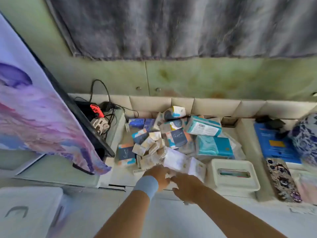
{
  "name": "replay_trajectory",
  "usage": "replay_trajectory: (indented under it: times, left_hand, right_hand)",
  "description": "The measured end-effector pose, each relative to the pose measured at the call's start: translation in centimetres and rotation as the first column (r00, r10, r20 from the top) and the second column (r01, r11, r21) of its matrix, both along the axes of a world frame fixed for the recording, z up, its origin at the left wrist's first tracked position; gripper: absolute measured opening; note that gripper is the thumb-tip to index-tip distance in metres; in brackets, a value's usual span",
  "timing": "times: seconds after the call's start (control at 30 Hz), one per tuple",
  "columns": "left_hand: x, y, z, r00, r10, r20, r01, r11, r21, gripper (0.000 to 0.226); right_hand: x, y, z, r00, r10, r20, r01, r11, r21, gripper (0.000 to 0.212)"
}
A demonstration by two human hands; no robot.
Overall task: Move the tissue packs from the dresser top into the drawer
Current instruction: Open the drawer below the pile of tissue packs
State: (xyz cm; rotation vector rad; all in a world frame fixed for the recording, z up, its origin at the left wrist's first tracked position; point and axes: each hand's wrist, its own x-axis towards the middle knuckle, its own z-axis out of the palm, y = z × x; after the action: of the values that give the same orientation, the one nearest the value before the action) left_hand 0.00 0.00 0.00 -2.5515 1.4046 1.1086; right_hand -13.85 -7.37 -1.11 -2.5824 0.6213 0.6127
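Left hands (158, 174): we reach forward, wristband on, fingers closed on the white tissue pack (178, 160).
Right hands (186, 187): we grip the same pack's near edge, palm down.

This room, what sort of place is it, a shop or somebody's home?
Most likely a home, perhaps a bedroom. A grey curtain hangs over the wall, a dresser holds a heap of tissue packs beside a tissue box holder, and a tangle of cables lies at the back.
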Motion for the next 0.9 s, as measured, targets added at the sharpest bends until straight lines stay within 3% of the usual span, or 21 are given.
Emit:
replay_trajectory:
  times: [0.2,0.3,0.43,0.57,0.73,0.9]
  left_hand:
    - [-0.3,1.5,-7.0,0.990,-0.131,0.051,0.126,0.988,0.086,0.035]
    - [-0.4,3.1,-9.6,0.976,-0.180,0.119,0.173,0.983,0.065,0.041]
    - [-1.3,6.6,-11.4,0.954,-0.190,0.233,0.192,0.981,0.015,0.054]
    - [-3.3,10.3,-12.1,0.960,-0.194,0.200,0.184,0.981,0.068,0.074]
    - [-4.1,11.4,-11.7,0.966,-0.158,0.204,0.166,0.986,-0.019,0.072]
    - [-4.9,13.1,-12.4,0.959,-0.205,0.193,0.170,0.968,0.185,0.071]
  right_hand:
    - [0.8,1.2,-7.1,0.995,0.036,-0.096,-0.043,0.996,-0.072,0.048]
    - [0.6,2.3,-9.5,0.987,0.068,-0.143,-0.096,0.974,-0.204,0.047]
    - [-0.7,5.2,-11.9,0.995,0.005,-0.095,-0.030,0.963,-0.267,0.053]
    - [-2.8,8.3,-12.7,0.993,-0.106,-0.057,0.090,0.968,-0.235,0.068]
    - [-2.6,8.9,-12.1,0.986,-0.145,-0.079,0.118,0.954,-0.275,0.059]
    - [-4.5,10.3,-12.5,0.984,-0.135,-0.115,0.117,0.982,-0.150,0.057]
